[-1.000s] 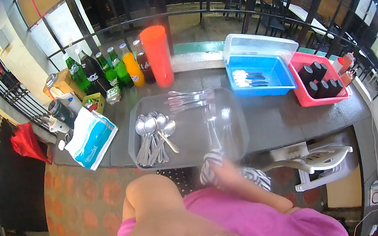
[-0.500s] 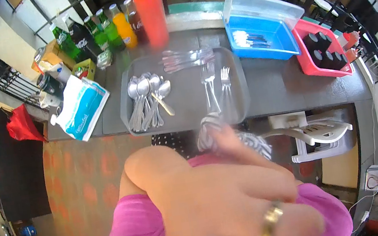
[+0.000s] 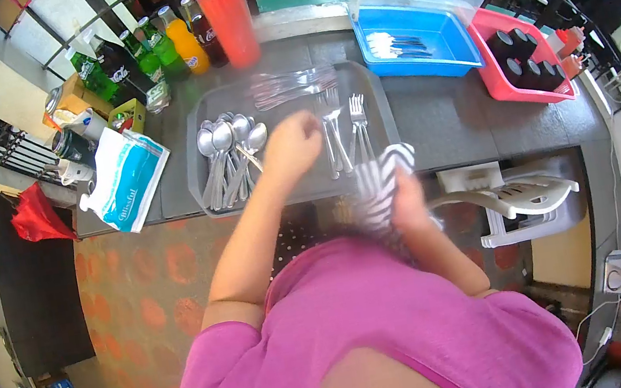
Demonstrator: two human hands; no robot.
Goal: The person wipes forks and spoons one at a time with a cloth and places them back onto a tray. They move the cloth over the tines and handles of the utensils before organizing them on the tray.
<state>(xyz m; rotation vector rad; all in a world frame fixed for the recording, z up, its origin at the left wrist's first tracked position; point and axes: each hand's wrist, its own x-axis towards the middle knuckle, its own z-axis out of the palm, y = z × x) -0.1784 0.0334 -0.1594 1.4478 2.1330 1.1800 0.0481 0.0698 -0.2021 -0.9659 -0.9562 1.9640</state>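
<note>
My left hand (image 3: 294, 147) hovers over a grey tray (image 3: 194, 143), its fingers curled closed; what they hold, if anything, is hidden. On the tray's left side lies a pile of spoons (image 3: 222, 136). Several forks (image 3: 358, 118) lie to the right of that hand, tines pointing away from me. Along the far side of the tray is a bunch of shiny cutlery (image 3: 290, 84), lying crosswise. At the tray's near right edge my right hand (image 3: 408, 203) grips a black-and-white striped cloth (image 3: 387, 178), partly blurred.
Left of the tray are a blue-and-white packet (image 3: 130, 181) and a row of bottles (image 3: 119, 66). A tall orange container (image 3: 228, 21) stands behind. To the right are a blue lidded box (image 3: 416, 42) with cutlery and a pink basket (image 3: 494, 78). A white chair (image 3: 520, 199) is below the table.
My left hand has dropped from close in front of the camera to above the tray. The cloth in my right hand has shifted right and now shows more of its stripes.
</note>
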